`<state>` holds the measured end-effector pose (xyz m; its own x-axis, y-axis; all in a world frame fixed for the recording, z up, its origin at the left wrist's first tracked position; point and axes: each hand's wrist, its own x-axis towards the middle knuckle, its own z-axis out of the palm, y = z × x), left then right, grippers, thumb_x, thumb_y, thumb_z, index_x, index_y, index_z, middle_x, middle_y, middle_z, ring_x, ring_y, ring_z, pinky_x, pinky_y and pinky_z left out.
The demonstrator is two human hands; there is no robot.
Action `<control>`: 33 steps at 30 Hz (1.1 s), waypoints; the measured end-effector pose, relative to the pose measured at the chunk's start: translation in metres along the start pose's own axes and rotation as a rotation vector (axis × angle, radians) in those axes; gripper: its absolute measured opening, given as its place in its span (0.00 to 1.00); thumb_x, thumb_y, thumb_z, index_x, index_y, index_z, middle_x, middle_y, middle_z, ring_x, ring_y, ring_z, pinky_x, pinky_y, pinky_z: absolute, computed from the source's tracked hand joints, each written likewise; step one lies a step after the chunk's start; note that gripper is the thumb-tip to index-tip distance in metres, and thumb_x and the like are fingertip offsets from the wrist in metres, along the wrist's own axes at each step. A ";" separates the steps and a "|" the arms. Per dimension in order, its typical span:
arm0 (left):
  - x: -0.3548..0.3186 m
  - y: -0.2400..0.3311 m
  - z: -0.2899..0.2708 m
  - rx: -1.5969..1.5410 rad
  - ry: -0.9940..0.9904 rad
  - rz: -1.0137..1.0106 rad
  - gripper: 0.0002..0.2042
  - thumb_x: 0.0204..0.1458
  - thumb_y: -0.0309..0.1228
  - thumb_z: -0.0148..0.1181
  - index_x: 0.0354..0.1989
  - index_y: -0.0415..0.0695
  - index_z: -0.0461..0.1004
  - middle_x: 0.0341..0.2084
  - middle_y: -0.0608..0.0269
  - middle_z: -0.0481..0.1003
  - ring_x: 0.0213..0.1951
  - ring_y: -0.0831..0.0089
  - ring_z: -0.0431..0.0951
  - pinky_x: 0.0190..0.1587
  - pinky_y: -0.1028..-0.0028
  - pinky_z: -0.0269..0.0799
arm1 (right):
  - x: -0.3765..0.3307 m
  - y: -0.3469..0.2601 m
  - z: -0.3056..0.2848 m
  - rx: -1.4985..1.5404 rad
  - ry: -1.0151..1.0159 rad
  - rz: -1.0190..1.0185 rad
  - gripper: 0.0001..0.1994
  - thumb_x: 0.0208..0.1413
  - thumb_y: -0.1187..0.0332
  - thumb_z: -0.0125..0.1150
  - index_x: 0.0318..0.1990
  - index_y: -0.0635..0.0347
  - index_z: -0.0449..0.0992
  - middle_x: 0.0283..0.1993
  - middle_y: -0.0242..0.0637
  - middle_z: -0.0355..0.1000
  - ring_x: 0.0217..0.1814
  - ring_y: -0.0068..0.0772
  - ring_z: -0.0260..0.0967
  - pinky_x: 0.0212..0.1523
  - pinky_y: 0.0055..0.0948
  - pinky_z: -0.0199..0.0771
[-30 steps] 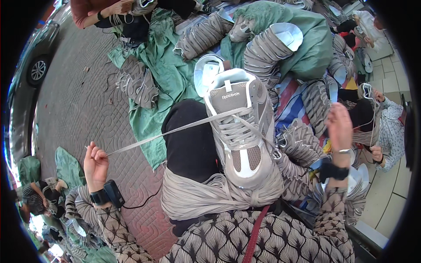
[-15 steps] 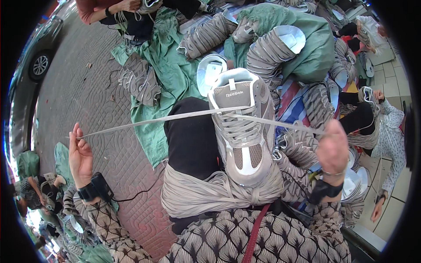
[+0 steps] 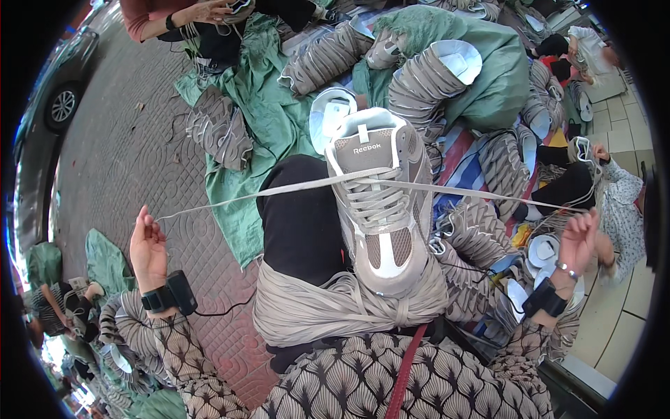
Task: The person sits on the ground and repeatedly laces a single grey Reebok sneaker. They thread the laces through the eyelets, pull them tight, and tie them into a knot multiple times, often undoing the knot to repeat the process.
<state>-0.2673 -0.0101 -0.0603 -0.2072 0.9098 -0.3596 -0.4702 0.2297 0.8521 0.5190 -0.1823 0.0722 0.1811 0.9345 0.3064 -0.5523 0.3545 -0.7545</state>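
Observation:
A grey-beige shoe upper (image 3: pixel 387 237) with white trim rests toe toward me on my lap, its tongue upright at the far end. Flat beige lace (image 3: pixel 279 189) crosses its front in several rows, and two long ends run out to either side. Out to the left, my left hand (image 3: pixel 149 251) is raised with its fingers closed on one end. My right hand (image 3: pixel 578 241), far out to the right, pinches the other end. Both ends look stretched nearly straight. Under the toe, a thick bundle of loose laces (image 3: pixel 300 307) lies across my thighs.
Stacked shoe uppers (image 3: pixel 328 59) lie ahead and to the right, around a green sack (image 3: pixel 488 70) and green sheeting (image 3: pixel 272 98). Other people sit close by, one with a patterned sleeve (image 3: pixel 621 202) at the right. A parked car (image 3: pixel 59 98) stands far left on the paving.
My right hand has moved outward to the right, drawing out its lace end. My left hand has come slightly inward and down. The upper stays on my lap.

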 end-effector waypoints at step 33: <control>-0.065 -0.077 0.276 1.266 -0.766 0.639 0.04 0.50 0.27 0.58 0.30 0.39 0.75 0.22 0.51 0.76 0.27 0.51 0.78 0.31 0.59 0.71 | 0.137 0.218 0.191 -1.099 -0.429 0.821 0.15 0.45 0.80 0.52 0.43 0.62 0.65 0.16 0.37 0.62 0.18 0.33 0.64 0.22 0.33 0.61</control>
<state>0.0192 0.0081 0.0022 0.5574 0.8249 0.0937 0.5763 -0.4657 0.6716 0.2679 0.0167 0.0599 -0.2388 0.8713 -0.4288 0.5541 -0.2404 -0.7970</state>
